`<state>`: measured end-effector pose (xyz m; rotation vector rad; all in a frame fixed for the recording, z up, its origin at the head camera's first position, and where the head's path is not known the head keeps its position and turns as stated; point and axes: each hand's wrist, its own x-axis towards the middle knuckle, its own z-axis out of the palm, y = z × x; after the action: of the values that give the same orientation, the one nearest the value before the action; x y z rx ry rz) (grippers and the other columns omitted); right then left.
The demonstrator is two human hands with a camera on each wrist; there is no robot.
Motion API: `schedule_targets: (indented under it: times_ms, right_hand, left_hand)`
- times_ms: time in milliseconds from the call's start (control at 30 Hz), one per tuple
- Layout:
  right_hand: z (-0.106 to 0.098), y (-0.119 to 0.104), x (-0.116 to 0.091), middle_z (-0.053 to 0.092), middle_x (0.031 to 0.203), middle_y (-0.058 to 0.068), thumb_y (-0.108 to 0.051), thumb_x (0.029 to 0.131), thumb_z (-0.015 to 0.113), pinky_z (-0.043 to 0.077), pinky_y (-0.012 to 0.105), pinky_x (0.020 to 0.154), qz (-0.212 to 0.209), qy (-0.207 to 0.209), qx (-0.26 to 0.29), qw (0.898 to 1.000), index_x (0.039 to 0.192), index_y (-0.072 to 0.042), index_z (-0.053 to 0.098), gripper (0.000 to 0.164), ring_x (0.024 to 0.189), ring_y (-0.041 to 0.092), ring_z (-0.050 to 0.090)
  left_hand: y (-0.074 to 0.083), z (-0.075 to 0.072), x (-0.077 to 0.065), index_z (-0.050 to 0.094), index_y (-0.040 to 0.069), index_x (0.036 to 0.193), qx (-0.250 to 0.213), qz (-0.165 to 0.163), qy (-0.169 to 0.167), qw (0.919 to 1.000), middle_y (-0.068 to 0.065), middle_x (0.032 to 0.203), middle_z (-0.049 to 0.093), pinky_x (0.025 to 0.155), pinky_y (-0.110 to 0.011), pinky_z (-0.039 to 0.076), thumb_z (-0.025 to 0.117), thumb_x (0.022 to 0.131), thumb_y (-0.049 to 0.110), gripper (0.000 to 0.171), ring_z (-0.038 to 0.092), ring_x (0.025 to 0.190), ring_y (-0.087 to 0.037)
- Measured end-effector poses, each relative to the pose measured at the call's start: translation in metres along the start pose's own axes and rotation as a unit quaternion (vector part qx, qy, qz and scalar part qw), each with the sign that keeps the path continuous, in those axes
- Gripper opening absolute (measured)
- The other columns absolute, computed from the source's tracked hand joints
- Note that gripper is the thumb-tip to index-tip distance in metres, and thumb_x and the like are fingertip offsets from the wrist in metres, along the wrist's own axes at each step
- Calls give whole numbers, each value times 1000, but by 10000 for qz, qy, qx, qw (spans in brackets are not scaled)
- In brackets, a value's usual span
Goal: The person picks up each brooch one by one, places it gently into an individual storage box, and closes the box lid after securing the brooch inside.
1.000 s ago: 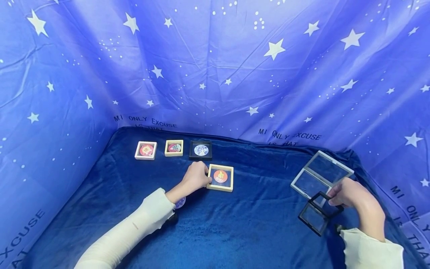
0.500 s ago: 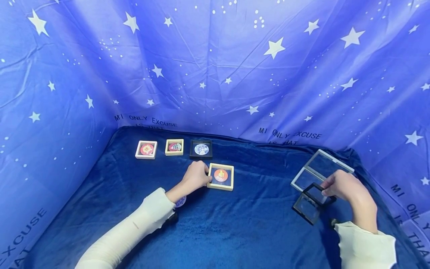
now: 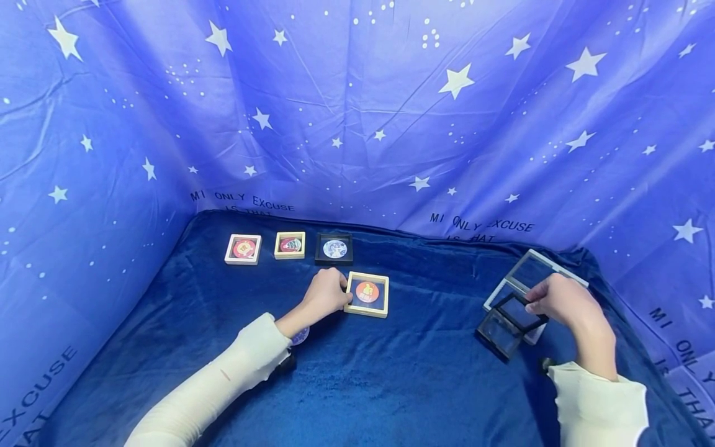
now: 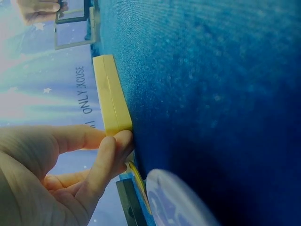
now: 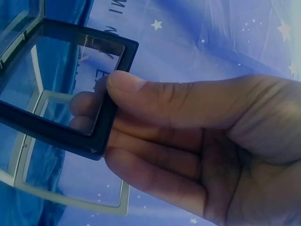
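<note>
Blue velvety cloth [image 3: 391, 379] bears a cream-coloured square frame [image 3: 366, 313] around a round orange badge [image 3: 367, 292], the frame's left edge pinched by the left hand [image 3: 324, 292]. The right hand [image 3: 571, 304] pinches an unfolded black clear-paned square frame [image 3: 499, 333] before an unfolded white frame [image 3: 533, 271].

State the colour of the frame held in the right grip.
Black; the frame shows best in the right wrist view.
</note>
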<state>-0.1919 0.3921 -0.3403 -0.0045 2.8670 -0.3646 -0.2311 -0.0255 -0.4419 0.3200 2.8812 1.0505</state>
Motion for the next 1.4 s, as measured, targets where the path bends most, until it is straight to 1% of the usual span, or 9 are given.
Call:
schedule_targets:
  times_ms: [167, 333, 500, 567, 700, 933, 1067, 1200, 1400]
  right_hand:
    - [-2, -7, 4, 74, 105, 26, -10, 87, 75, 53, 61, 79, -140, 68, -27, 9999, 105, 4, 76, 23, 95, 47, 69]
    - [-2, -13, 7, 74, 106, 27, -10, 88, 75, 53, 60, 79, -291, 119, -75, 9995, 105, 4, 76, 23, 94, 46, 69]
    - [-1, -21, 10, 73, 109, 28, -9, 89, 74, 53, 59, 79, -284, 77, -16, 9996, 107, 4, 76, 23, 95, 46, 69]
    - [-1, -25, 11, 73, 109, 27, -9, 89, 74, 53, 58, 79, -293, 37, -14, 9996, 108, 4, 76, 23, 96, 46, 69]
    - [0, -33, 14, 75, 107, 25, -9, 89, 74, 54, 57, 78, -330, -3, -25, 9995, 108, 4, 76, 23, 96, 46, 69]
    - [6, -51, 18, 75, 105, 24, -7, 90, 73, 54, 58, 79, -454, 98, -7, 9989, 106, 3, 77, 20, 95, 44, 70]
    - [9, -63, 20, 75, 107, 23, -6, 90, 73, 54, 58, 81, -514, 68, -19, 9987, 108, 2, 77, 20, 96, 43, 70]
    - [13, -76, 22, 75, 108, 22, -6, 91, 72, 55, 57, 82, -605, 45, -22, 9982, 109, 1, 77, 20, 97, 42, 70]
    - [17, -98, 24, 76, 107, 20, -7, 91, 73, 56, 56, 82, -796, 109, -69, 9967, 108, 0, 78, 19, 95, 39, 71]
  left_hand:
    - [0, 1, 2, 48, 15, 49, -56, 171, 122, 9998, 9, 42, 39, 43, -19, 21, 76, 82, 5, 45, 33, 40, -5]
    - [4, 0, 8, 36, 19, 48, -96, 399, 355, 9985, 11, 41, 30, 43, -19, 16, 76, 79, 5, 53, 25, 39, -3]
    - [11, -4, 15, 44, 15, 48, -168, 480, 469, 9976, 7, 40, 46, 42, -18, 19, 78, 79, 5, 47, 38, 37, -2]
    - [15, -6, 18, 53, 12, 51, -238, 430, 449, 9978, 3, 43, 56, 42, -18, 24, 78, 81, 6, 40, 46, 38, -3]
    - [24, -12, 26, 64, 7, 60, -303, 318, 431, 9981, -3, 50, 65, 44, -18, 30, 78, 84, 7, 28, 55, 42, -7]
    - [32, -18, 48, 40, 17, 50, -285, 141, 463, 9984, 7, 41, 39, 42, -19, 19, 73, 82, 3, 49, 33, 37, -5]
    - [34, -20, 57, 37, 17, 47, -195, 62, 469, 9987, 7, 41, 32, 42, -20, 18, 74, 83, 4, 53, 27, 37, -6]
    - [35, -22, 67, 38, 15, 45, -128, -53, 449, 9989, 7, 39, 33, 40, -21, 20, 74, 84, 5, 53, 30, 35, -6]
    - [36, -21, 80, 48, 14, 42, -135, -266, 379, 9988, 1, 41, 54, 40, -21, 32, 74, 85, 6, 51, 50, 36, -11]
